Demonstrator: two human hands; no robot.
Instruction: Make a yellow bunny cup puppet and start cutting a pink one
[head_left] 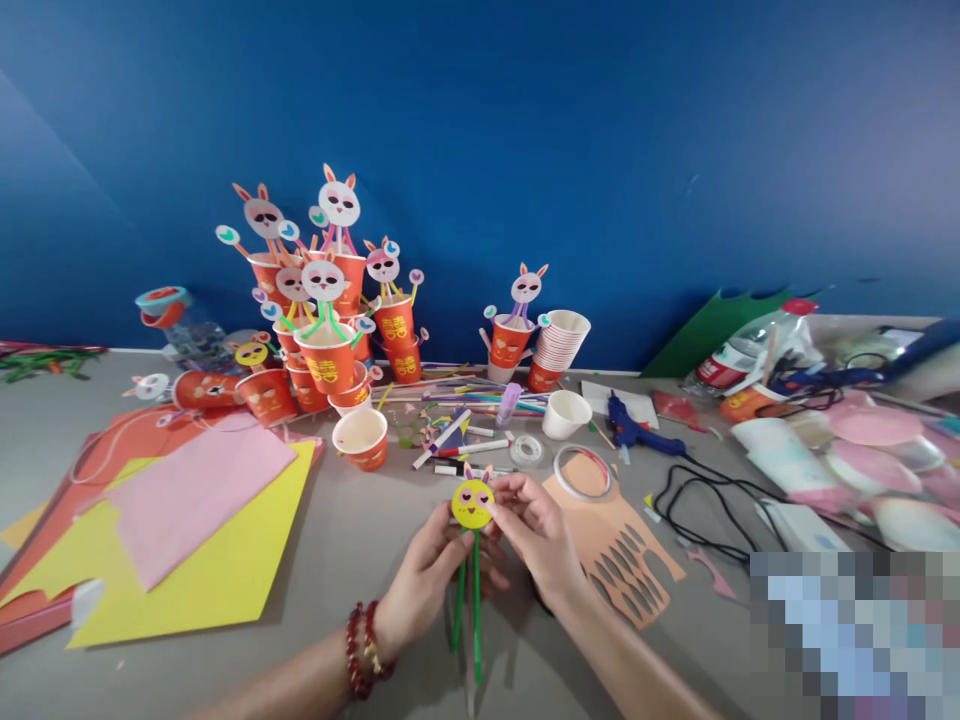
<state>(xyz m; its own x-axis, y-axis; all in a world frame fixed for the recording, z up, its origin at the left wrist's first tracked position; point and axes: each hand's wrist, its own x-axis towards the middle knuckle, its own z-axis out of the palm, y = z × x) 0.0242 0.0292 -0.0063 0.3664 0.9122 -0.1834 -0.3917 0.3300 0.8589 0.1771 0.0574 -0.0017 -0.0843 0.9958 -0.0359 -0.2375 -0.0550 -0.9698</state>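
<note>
A yellow round paper rabbit face (472, 515), with closed eyes, pink cheeks and two upright ears, faces me near the front of the table. From below it hang green strips (478, 620) and a pale stick (470, 670). My left hand (431, 570) pinches it at its lower left, with the thumb just under the face. On the other side, my right hand (536, 530) grips its right edge between thumb and fingers. Part of the strips is hidden behind my left fingers.
Orange cups with rabbit figures (330, 360) stand stacked at the back left. Yellow paper (255, 560) lies at the left. To the right are cut-out orange paper (630, 560), a tape ring (583, 472) and a blue glue gun (637, 430) with its black cord. Markers (442, 438) lie ahead.
</note>
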